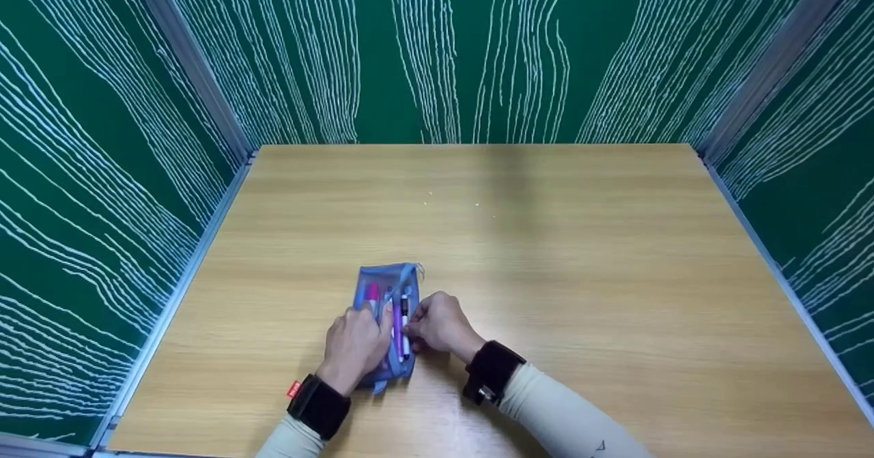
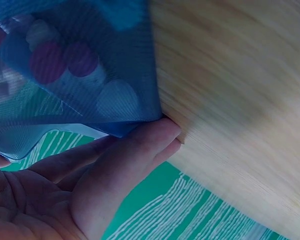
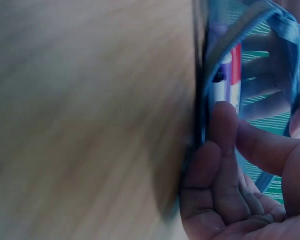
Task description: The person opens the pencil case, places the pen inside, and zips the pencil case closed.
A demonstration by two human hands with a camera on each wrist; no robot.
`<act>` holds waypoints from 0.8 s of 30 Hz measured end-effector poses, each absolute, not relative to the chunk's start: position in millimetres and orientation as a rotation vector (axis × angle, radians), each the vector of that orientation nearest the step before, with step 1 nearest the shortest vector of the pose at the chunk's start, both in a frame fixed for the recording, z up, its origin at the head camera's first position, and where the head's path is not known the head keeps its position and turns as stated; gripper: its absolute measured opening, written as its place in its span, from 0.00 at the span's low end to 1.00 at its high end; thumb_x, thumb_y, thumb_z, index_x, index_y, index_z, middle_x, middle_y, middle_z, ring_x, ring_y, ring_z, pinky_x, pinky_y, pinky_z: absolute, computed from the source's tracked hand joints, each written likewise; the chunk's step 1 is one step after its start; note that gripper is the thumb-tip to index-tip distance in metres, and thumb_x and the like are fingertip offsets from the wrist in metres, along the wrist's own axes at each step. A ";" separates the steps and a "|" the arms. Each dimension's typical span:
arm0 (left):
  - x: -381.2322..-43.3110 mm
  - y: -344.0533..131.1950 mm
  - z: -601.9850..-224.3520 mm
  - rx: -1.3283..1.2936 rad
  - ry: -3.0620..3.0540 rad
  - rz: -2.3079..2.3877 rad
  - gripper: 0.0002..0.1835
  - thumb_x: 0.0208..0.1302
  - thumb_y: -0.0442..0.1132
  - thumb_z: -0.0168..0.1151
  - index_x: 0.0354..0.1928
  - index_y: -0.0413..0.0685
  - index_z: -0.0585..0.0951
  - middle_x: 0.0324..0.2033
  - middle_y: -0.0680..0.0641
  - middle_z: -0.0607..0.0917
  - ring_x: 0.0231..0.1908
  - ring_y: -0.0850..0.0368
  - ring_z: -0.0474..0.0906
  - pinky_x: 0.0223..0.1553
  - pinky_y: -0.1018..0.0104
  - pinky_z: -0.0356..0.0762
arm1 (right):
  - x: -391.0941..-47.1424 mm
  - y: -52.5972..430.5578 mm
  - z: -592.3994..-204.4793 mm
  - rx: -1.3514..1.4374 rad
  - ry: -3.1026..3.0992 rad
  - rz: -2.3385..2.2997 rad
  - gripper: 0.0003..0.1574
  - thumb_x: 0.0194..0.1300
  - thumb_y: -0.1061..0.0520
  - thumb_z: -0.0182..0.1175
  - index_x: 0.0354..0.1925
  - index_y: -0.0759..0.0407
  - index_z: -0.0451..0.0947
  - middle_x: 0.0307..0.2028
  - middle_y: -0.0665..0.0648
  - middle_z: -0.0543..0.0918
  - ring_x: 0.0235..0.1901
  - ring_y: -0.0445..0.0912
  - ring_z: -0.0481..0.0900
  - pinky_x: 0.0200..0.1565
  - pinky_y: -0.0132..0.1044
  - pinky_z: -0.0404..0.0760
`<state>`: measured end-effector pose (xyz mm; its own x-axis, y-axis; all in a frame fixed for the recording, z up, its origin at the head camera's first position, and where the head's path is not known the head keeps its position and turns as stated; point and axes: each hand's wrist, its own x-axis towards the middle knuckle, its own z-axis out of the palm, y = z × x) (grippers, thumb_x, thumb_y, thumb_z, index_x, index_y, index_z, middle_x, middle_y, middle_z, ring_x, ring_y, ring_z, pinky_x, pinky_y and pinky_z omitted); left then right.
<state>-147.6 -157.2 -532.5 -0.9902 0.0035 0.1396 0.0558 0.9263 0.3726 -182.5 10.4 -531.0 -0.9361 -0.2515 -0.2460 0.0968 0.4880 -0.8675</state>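
Note:
A blue mesh pencil case lies unzipped on the table, with several markers inside. My left hand holds its left side, thumb over the opening; in the left wrist view the fingers lie along the case's lower edge. My right hand is at the right side of the opening. Its thumb and index finger pinch a white marker with a black end, while the other fingers curl beside the case. A purple marker lies beside it, and a pink cap shows farther left.
The wooden table has green panels with white wavy lines along its back and sides. A few tiny white specks lie toward the back. Grey metal rails border the left and right table edges.

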 end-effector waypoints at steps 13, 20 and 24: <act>-147.2 -156.4 -532.1 -0.031 -2.951 -0.598 0.28 0.78 0.56 0.46 0.27 0.41 0.77 0.23 0.42 0.78 0.22 0.47 0.77 0.25 0.52 0.77 | -178.1 -6.5 -531.6 -0.141 2.469 -1.312 0.12 0.56 0.64 0.77 0.21 0.60 0.83 0.14 0.52 0.82 0.11 0.40 0.79 0.19 0.34 0.81; -146.9 -156.1 -530.6 -0.001 -2.967 -0.594 0.28 0.78 0.57 0.46 0.28 0.42 0.77 0.24 0.40 0.78 0.24 0.45 0.78 0.26 0.50 0.76 | -178.8 -4.2 -529.5 -0.128 2.443 -1.359 0.11 0.56 0.65 0.77 0.22 0.62 0.83 0.15 0.55 0.83 0.10 0.40 0.80 0.18 0.35 0.81; -147.3 -155.9 -531.2 0.016 -2.980 -0.585 0.29 0.78 0.58 0.45 0.30 0.41 0.78 0.27 0.39 0.80 0.27 0.43 0.80 0.28 0.49 0.77 | -179.4 -0.7 -526.2 -0.130 2.463 -1.343 0.11 0.57 0.65 0.76 0.21 0.61 0.85 0.17 0.54 0.85 0.11 0.40 0.80 0.19 0.34 0.81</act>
